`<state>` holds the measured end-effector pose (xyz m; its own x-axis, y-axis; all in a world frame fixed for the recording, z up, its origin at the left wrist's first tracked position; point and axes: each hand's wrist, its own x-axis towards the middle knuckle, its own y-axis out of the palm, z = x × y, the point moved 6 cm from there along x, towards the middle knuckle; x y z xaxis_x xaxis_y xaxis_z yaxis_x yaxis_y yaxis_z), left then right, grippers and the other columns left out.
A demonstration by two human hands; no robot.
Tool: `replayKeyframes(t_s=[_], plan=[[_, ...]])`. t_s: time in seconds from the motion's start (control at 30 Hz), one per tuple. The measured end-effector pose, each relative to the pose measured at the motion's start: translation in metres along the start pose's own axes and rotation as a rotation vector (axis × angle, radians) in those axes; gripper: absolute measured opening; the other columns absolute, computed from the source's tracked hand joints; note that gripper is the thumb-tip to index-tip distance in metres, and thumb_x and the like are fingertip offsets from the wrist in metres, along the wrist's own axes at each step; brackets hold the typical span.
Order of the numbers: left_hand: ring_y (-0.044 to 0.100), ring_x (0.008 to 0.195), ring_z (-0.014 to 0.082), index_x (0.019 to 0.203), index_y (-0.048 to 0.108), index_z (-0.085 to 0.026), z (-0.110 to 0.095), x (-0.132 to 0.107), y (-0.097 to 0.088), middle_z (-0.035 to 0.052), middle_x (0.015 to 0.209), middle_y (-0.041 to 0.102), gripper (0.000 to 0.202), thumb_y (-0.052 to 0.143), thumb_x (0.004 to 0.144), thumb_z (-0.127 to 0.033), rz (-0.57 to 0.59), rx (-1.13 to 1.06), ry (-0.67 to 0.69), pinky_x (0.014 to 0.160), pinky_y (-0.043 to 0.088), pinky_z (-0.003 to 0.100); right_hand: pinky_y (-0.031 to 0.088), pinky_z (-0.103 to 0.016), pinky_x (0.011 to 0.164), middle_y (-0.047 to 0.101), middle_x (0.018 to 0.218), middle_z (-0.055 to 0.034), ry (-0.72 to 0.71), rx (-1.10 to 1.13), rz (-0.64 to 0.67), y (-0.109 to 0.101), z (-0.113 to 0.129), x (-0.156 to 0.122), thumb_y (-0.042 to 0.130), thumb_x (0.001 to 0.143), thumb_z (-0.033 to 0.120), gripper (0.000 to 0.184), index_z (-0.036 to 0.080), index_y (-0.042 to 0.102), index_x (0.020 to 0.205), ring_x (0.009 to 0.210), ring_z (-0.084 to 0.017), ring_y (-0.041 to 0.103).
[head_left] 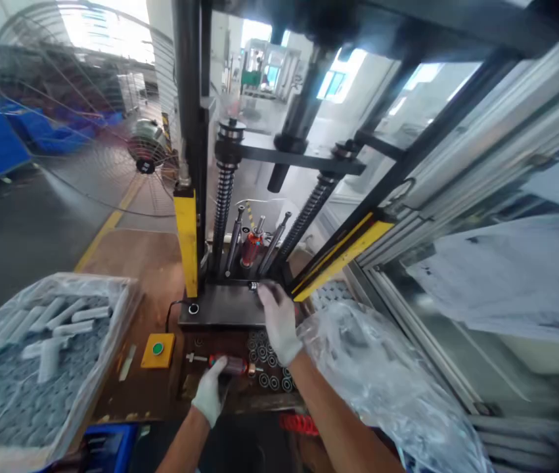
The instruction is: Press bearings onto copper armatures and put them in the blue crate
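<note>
Both hands wear white gloves. My left hand is closed around a motor armature, which lies level over the tray with its shaft pointing left. My right hand reaches over the press's steel base plate. Its fingertips are pinched at a small dark part with light bands, partly hidden by the fingers. Another armature stands upright in the press between two slanted rods. Below my right hand, several ring-shaped bearings lie in the brown tray.
A yellow box with a green button sits left of the tray. Yellow safety bars flank the press. A plastic-lined box of grey parts is at left, crumpled clear plastic at right. A large fan stands behind.
</note>
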<state>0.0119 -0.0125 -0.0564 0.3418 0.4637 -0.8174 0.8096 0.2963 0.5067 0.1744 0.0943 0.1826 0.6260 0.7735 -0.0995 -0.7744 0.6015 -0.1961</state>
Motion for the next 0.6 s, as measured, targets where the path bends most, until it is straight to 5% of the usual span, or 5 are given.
replayKeyframes(t_s=[0.13,0.3,0.47,0.6], plan=[[0.071,0.098,0.026,0.093,0.071,-0.017,0.007,0.004,-0.001,0.0091,0.093,0.076,0.021,0.073,0.075,-0.027,0.011,-0.075,-0.052,0.096,0.055,0.036,0.044,-0.035,0.098,0.067,0.115,-0.0084,-0.254,-0.191,-0.202,0.04,0.056,0.095,0.064,0.084,0.036,0.042,0.016,0.06,0.121,0.105,-0.022,0.06],[0.071,0.097,0.0307,0.095,0.07,-0.018,0.009,-0.002,0.001,0.0098,0.091,0.076,0.024,0.073,0.075,-0.033,0.03,-0.026,-0.129,0.089,0.059,0.045,0.045,-0.035,0.089,0.069,0.09,-0.01,-0.191,-0.586,-0.151,0.067,0.058,0.148,0.048,0.095,0.032,0.024,0.016,0.066,0.097,0.091,-0.024,0.064],[0.069,0.106,0.0252,0.092,0.07,-0.025,0.001,0.001,-0.006,0.0036,0.096,0.076,0.016,0.069,0.076,-0.029,-0.028,0.084,-0.072,0.093,0.058,0.037,0.045,-0.034,0.086,0.067,0.085,-0.0088,-0.217,-0.643,-0.139,0.057,0.078,0.13,0.046,0.097,0.032,0.025,0.017,0.064,0.09,0.088,-0.024,0.064],[0.067,0.109,0.0231,0.09,0.07,-0.032,-0.012,-0.006,-0.022,-0.0026,0.097,0.076,0.014,0.062,0.079,-0.033,-0.117,0.388,-0.031,0.093,0.057,0.037,0.045,-0.03,0.087,0.066,0.088,-0.004,-0.303,-0.397,-0.146,0.007,0.108,0.049,0.044,0.099,0.039,0.028,0.019,0.062,0.091,0.09,-0.019,0.062]])
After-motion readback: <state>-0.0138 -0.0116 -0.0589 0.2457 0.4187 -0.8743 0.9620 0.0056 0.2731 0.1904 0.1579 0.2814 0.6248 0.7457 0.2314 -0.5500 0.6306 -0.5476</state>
